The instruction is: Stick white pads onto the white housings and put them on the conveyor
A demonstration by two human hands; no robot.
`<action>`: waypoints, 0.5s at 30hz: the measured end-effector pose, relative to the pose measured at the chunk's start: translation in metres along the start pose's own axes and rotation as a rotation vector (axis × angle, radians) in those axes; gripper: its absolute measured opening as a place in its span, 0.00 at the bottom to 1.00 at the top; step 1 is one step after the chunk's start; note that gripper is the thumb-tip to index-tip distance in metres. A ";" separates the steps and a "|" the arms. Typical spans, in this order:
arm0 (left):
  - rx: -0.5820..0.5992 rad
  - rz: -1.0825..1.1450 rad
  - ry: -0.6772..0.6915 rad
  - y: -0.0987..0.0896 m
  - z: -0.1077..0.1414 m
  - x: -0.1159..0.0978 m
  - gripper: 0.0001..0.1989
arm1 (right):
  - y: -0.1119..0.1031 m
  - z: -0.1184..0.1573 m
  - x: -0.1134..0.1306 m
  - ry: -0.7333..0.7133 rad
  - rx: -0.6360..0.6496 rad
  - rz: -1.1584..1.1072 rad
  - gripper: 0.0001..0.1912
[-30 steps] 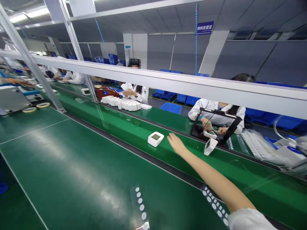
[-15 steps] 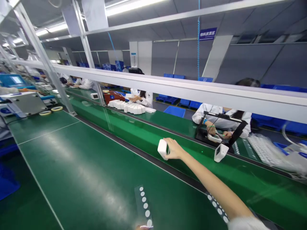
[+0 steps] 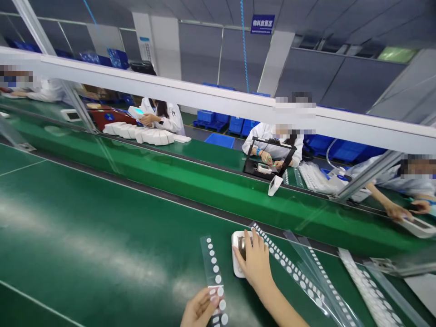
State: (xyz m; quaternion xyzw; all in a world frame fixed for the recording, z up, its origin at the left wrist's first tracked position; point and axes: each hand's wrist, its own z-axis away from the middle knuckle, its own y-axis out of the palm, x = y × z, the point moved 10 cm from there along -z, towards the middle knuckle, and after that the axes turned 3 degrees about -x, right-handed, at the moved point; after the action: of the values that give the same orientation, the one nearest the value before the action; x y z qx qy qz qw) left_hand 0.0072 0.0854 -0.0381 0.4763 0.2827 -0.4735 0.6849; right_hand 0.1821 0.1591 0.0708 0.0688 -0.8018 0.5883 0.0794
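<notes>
A white box-like device with rounded corners and a dark screen (image 3: 237,268) lies screen up on the green work surface. My right hand (image 3: 258,265) is over it, thumb at the left edge and fingers across the screen, gripping it. To its left, my left hand (image 3: 199,308) pinches a clear strip of round white stickers (image 3: 213,260) between thumb and fingers. The strip's far end points away from me. Another long sticker strip (image 3: 289,269) begins beside the device and runs to the lower right.
More sticker strips (image 3: 369,290) lie at the right. Beyond the table edge runs a green conveyor belt (image 3: 190,188) carrying a white device (image 3: 275,185). Co-workers sit across it, near a black frame stand (image 3: 289,161) and a row of white devices (image 3: 136,133). A metal rail (image 3: 204,97) crosses above.
My right hand has brought the white device from over the belt down onto the work surface. My left hand has come further into view with the sticker strip. The view has turned right.
</notes>
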 end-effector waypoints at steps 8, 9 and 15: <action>0.220 0.046 -0.042 0.028 0.018 0.008 0.19 | -0.004 0.084 0.035 -0.044 0.053 -0.945 0.07; 0.242 0.055 -0.057 0.031 0.020 0.009 0.19 | -0.005 0.087 0.034 -0.031 0.042 -0.971 0.07; 0.322 0.041 -0.072 0.041 0.029 0.014 0.19 | -0.008 0.096 0.029 -0.038 -0.001 -1.039 0.07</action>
State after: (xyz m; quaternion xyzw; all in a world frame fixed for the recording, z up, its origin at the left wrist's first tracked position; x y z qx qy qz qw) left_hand 0.0484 0.0574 -0.0231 0.5684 0.1685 -0.5154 0.6188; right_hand 0.1504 0.0645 0.0556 0.4683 -0.6635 0.4694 0.3465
